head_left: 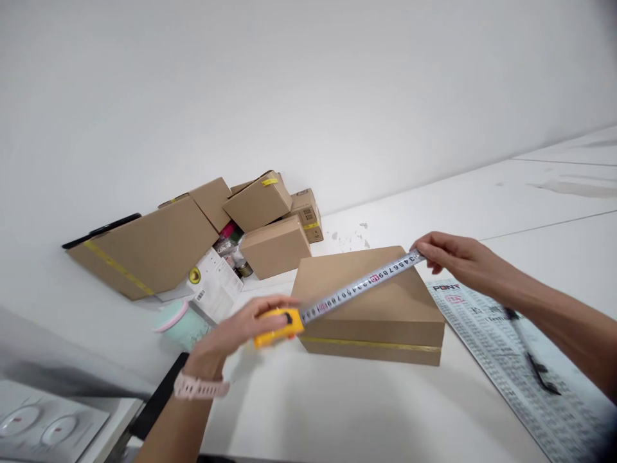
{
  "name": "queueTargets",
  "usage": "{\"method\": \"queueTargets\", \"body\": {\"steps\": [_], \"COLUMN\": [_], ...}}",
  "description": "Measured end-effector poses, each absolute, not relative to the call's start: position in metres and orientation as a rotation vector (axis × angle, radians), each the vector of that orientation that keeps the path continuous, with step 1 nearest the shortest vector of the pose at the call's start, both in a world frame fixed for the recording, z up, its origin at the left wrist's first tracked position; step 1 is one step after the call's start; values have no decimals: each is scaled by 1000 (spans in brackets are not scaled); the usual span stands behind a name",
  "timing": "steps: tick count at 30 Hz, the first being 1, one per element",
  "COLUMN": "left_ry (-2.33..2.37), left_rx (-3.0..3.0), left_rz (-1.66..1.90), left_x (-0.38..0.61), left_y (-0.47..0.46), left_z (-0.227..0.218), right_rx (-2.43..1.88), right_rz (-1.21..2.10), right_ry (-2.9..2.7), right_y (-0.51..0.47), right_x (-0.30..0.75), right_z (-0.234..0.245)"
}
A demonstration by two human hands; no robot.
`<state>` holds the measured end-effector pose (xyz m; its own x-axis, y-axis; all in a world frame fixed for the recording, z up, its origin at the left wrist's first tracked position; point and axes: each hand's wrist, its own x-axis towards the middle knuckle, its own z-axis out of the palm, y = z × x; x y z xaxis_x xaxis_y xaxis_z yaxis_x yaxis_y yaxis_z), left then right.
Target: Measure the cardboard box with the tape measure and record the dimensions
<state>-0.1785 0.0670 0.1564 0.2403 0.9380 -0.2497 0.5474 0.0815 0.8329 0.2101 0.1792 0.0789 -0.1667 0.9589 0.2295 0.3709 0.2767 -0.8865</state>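
A flat brown cardboard box (380,318) with a yellow tape line on its front side lies on the white table (337,405). My left hand (236,337), with a pink watch on the wrist, grips the yellow case of a tape measure (277,326) at the box's left corner. The silver blade (361,286) runs diagonally over the box top. My right hand (450,254) pinches the blade's end at the box's far right corner.
A pile of cardboard boxes (193,235) leans against the white wall behind, with a white packet (214,283) and a mint-and-pink round container (180,321). A printed sheet (506,341) with a black pen (535,363) lies at the right. A dark flat object (159,395) sits at the table's left edge.
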Motion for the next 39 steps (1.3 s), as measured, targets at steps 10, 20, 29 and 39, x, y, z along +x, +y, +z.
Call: {"method": "queueTargets", "body": {"steps": [10,20,29,39], "left_ry": [768,889,848,923], "left_rx": [751,620,570,629], "left_rz": [929,924,902,864], "left_x": [-40,-45,-44,-51], "left_y": [0,9,-5,0], "left_z": [60,76,85,87], "right_rx": [-957,-1053,-1017,-1024], "right_rz": [984,1078,1168,1159], "right_ry": [-2178,-2171,-2164,-2154], "right_y": [266,278,273,271], "right_x": [150,133,137,136], "right_z": [108,88,87,87]}}
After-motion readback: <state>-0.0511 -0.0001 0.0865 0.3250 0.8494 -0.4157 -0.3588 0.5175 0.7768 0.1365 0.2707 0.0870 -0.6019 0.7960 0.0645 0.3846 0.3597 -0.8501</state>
